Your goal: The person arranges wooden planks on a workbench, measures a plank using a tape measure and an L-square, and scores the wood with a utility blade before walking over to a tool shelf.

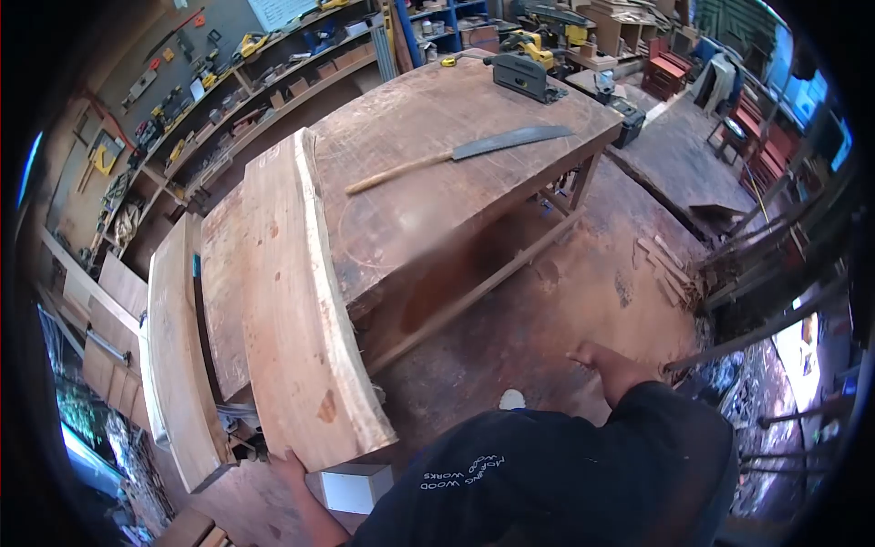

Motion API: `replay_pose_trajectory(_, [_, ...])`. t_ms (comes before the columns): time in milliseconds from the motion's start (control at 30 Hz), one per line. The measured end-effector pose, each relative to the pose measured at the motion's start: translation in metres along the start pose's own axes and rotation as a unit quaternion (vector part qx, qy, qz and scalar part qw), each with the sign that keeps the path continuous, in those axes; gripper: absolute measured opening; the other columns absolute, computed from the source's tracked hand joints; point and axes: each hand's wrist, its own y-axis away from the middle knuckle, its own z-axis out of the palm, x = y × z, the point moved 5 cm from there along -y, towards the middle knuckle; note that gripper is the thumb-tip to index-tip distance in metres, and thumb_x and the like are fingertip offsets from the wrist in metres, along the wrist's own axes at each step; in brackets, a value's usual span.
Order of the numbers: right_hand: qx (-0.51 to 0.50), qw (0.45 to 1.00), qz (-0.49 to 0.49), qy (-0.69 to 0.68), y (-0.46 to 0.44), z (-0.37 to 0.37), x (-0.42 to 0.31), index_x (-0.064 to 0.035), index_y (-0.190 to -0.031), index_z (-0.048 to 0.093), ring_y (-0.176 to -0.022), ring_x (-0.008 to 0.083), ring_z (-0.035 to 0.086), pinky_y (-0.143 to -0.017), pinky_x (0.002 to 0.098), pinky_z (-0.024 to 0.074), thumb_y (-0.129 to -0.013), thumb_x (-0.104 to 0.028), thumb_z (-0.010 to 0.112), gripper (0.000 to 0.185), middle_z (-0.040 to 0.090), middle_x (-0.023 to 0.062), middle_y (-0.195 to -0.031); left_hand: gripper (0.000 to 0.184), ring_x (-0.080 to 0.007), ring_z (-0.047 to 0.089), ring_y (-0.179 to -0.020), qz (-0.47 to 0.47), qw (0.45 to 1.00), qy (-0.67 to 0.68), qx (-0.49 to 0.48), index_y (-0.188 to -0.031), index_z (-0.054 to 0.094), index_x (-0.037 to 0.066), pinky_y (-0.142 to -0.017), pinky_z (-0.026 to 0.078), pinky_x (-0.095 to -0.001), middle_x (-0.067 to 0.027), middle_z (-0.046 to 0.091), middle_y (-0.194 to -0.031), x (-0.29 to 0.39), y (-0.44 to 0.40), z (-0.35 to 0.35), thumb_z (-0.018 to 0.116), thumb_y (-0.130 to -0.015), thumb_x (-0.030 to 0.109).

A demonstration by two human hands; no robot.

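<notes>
A long live-edge wood slab (pixel 287 273) lies across the workbench's left part, its near end jutting past the bench. My left hand (pixel 290 469) grips the slab's near end at its left corner; some of the fingers are hidden. Out to the right, my right hand (pixel 588 354) hangs over the floor, holding nothing, with its fingers loosely apart. A second slab (pixel 178 351) is left of the first, across a dark gap. On the bench lies a handsaw (pixel 510 141) with a long wooden handle.
At the far end of the workbench (pixel 410 114) stand a circular saw (pixel 524 73) and a yellow tape measure (pixel 447 61). Tool shelves (pixel 264 109) line the back left wall. Wood offcuts (pixel 665 269) lie on the floor to the right. A white box (pixel 351 490) is below the slab's end.
</notes>
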Motion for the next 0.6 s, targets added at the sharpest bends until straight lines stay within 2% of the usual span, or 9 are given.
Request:
replay_pose_trajectory(33, [0.019,0.999,0.017,-0.034,0.032,-0.038,0.005,0.0073,-0.073,0.064,-0.055,0.0268,0.06,-0.054,0.0398,0.0499,-0.086,-0.046,0.059,0.056,0.06,0.0173,-0.061,0.06,-0.0411,0.046,-0.121,-0.008,0.999,-0.046,-0.004,-0.13,0.045,-0.007,-0.103,0.036,-0.0458,-0.0311,0.048,-0.129,0.031,0.013,0.0,0.06,-0.087,0.032])
replay_pose_trajectory(67, [-0.005,0.994,0.113,-0.008,0.01,-0.04,0.061,0.0066,-0.075,0.063,-0.057,0.0265,0.061,-0.052,0.0401,0.0506,-0.088,-0.043,0.058,0.051,0.061,0.0163,-0.065,0.063,-0.0437,0.04,-0.127,-0.02,0.995,-0.093,-0.008,-0.132,0.044,-0.007,-0.107,0.032,-0.0474,-0.0329,0.043,-0.133,0.056,0.024,-0.003,0.059,-0.087,0.036])
replay_pose_trajectory(133, [0.009,0.971,0.2,-0.129,0.022,-0.065,0.111,0.0052,-0.088,0.062,-0.062,0.0261,0.062,-0.055,0.0394,0.0522,-0.089,-0.042,0.058,0.047,0.062,0.015,-0.074,0.067,-0.0429,0.032,-0.132,0.038,0.997,-0.07,-0.013,-0.134,0.042,-0.006,-0.11,0.026,-0.0461,-0.0331,0.037,-0.138,0.101,0.021,0.021,0.058,-0.087,0.039])
replay_pose_trajectory(167, [0.005,0.973,0.196,-0.12,0.027,-0.075,0.118,0.0052,-0.088,0.062,-0.062,0.0261,0.062,-0.055,0.0394,0.0522,-0.089,-0.042,0.058,0.047,0.062,0.015,-0.074,0.067,-0.0433,0.033,-0.132,0.084,0.995,-0.046,-0.018,-0.134,0.042,-0.005,-0.11,0.027,-0.0462,-0.0333,0.035,-0.139,0.136,0.024,0.025,0.058,-0.086,0.039])
replay_pose_trajectory(200, [0.024,0.967,0.193,-0.164,0.035,-0.087,0.123,0.0042,-0.097,0.059,-0.065,0.0254,0.062,-0.056,0.0389,0.0523,-0.089,-0.042,0.059,0.047,0.062,0.014,-0.078,0.067,-0.0437,0.033,-0.132,0.133,0.991,-0.021,-0.023,-0.135,0.043,-0.004,-0.11,0.027,-0.0463,-0.0335,0.034,-0.139,0.175,0.025,0.03,0.059,-0.086,0.039])
replay_pose_trajectory(233, [0.048,0.957,0.193,-0.212,0.042,-0.1,0.13,0.0031,-0.105,0.057,-0.067,0.0247,0.062,-0.057,0.0383,0.0524,-0.089,-0.042,0.06,0.048,0.062,0.0131,-0.082,0.066,-0.0435,0.032,-0.132,0.157,0.988,-0.007,-0.015,-0.134,0.044,-0.003,-0.11,0.027,-0.0463,-0.0335,0.033,-0.14,0.212,0.025,0.037,0.059,-0.086,0.039])
replay_pose_trajectory(333, [0.072,0.944,0.189,-0.26,0.047,-0.121,0.139,0.0009,-0.112,0.053,-0.067,0.0223,0.062,-0.058,0.0357,0.0519,-0.088,-0.043,0.061,0.05,0.062,0.0126,-0.084,0.064,-0.0434,0.031,-0.132,0.229,0.973,0.026,-0.023,-0.133,0.046,-0.001,-0.11,0.027,-0.0463,-0.0334,0.03,-0.142,0.324,0.019,0.068,0.061,-0.085,0.037])
replay_pose_trajectory(500, [0.116,0.932,0.173,-0.295,0.061,-0.148,0.169,-0.0026,-0.111,0.054,-0.065,0.0192,0.061,-0.056,0.0324,0.0505,-0.088,-0.041,0.062,0.046,0.062,0.0097,-0.082,0.063,-0.0424,0.03,-0.133,0.363,0.925,0.08,-0.072,-0.133,0.046,0.001,-0.11,0.026,-0.0458,-0.0306,0.029,-0.144,0.538,0.029,0.13,0.065,-0.083,0.035])
replay_pose_trajectory(600, [0.197,0.896,0.201,-0.344,0.077,-0.147,0.227,-0.0019,-0.099,0.06,-0.059,0.017,0.058,-0.051,0.0316,0.0475,-0.089,-0.036,0.061,0.035,0.059,0.0069,-0.069,0.059,-0.0414,0.031,-0.133,0.438,0.886,0.114,-0.097,-0.13,0.049,0.003,-0.11,0.027,-0.045,-0.0289,0.031,-0.143,0.681,0.061,0.178,0.065,-0.083,0.034])
